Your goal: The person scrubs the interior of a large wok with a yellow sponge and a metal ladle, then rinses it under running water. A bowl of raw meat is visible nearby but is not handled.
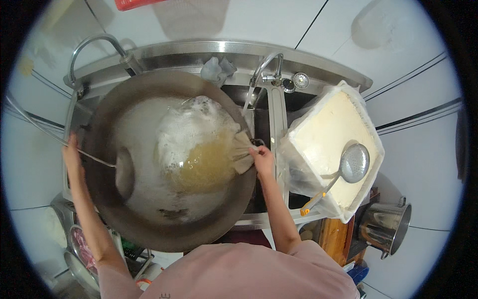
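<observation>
A large dark wok [171, 235] sits over the sink, holding cloudy, foamy liquid [145, 116]. At its right rim my right hand [263, 159] pinches the gathered neck of a beige cloth bag [242, 151]. Beside that neck, a wet yellowish bulge [209, 160] rises from the liquid, partly covered with white foam; whether it is all one bag is hard to tell. My left hand [73, 155] is at the wok's left side, closed around the long thin handle of a metal ladle [125, 175]. The ladle's bowl rests in the liquid near the left wall.
Water runs from a faucet [276, 61] behind the right rim. On the right, a cloth-lined tray [345, 215] holds a pale slab, with a perforated skimmer [354, 163] lying across it. A second faucet [99, 39] is back left. A steel pot [384, 228] stands lower right.
</observation>
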`<state>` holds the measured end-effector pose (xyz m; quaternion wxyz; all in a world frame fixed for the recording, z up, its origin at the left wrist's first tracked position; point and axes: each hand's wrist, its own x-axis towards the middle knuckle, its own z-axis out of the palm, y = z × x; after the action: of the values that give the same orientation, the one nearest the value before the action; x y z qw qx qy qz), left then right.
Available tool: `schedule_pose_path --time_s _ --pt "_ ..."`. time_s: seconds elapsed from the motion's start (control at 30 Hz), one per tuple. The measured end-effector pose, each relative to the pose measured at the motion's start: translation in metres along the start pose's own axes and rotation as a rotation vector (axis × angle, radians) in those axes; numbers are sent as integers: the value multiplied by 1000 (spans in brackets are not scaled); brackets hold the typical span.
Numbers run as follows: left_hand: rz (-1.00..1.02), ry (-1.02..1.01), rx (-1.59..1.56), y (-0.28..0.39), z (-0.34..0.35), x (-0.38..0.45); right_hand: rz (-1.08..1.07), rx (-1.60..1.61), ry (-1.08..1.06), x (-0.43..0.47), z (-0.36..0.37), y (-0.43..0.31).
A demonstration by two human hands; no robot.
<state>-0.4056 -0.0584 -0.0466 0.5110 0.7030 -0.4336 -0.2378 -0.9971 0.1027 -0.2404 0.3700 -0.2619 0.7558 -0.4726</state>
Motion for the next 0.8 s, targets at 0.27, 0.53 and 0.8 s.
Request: schedule_pose_path --time_s 0.27,0.53,0.8 --pt "186 -189 728 187 -26 36 307 13 -450 -64 112 105" --pt "669 55 1144 328 -15 -30 309 -29 -915 -135 198 122" --pt "739 73 1213 358 -18 -43 589 189 -947 -154 173 41"
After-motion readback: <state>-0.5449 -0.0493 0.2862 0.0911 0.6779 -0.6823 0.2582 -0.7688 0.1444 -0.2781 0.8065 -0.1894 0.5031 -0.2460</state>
